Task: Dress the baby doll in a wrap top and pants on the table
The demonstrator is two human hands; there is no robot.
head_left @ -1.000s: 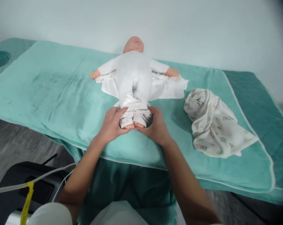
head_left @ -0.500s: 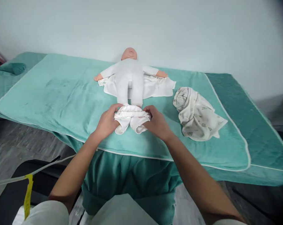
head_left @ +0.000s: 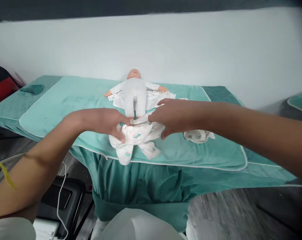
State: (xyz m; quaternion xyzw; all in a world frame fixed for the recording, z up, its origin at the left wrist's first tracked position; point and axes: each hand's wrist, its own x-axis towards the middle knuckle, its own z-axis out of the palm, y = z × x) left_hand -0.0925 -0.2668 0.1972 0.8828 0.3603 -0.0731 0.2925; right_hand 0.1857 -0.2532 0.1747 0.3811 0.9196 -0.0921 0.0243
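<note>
A doll (head_left: 134,91) with a white cloth body lies on its back, arms spread, on a white top laid out beneath it. Just below its feet are printed white baby trousers (head_left: 137,135), legs toward me. My left hand (head_left: 107,124) grips the trousers' left side, thumb on the front and fingers by the waistband. My right hand (head_left: 174,116) is at the right end of the waistband, fingers touching the fabric and thumb spread apart. Behind my right hand and forearm, a crumpled printed cloth (head_left: 197,136) is mostly hidden.
A green plush mat (head_left: 91,95) with white piping covers the table against the wall (head_left: 166,46). Green fabric (head_left: 136,183) hangs at the front edge. A black chair (head_left: 63,196) with a white cable stands at lower left.
The bunched trousers have been unfolded, their legs now hanging toward me. My right hand has spread its thumb and turned sideways. The view has tilted up and shifted.
</note>
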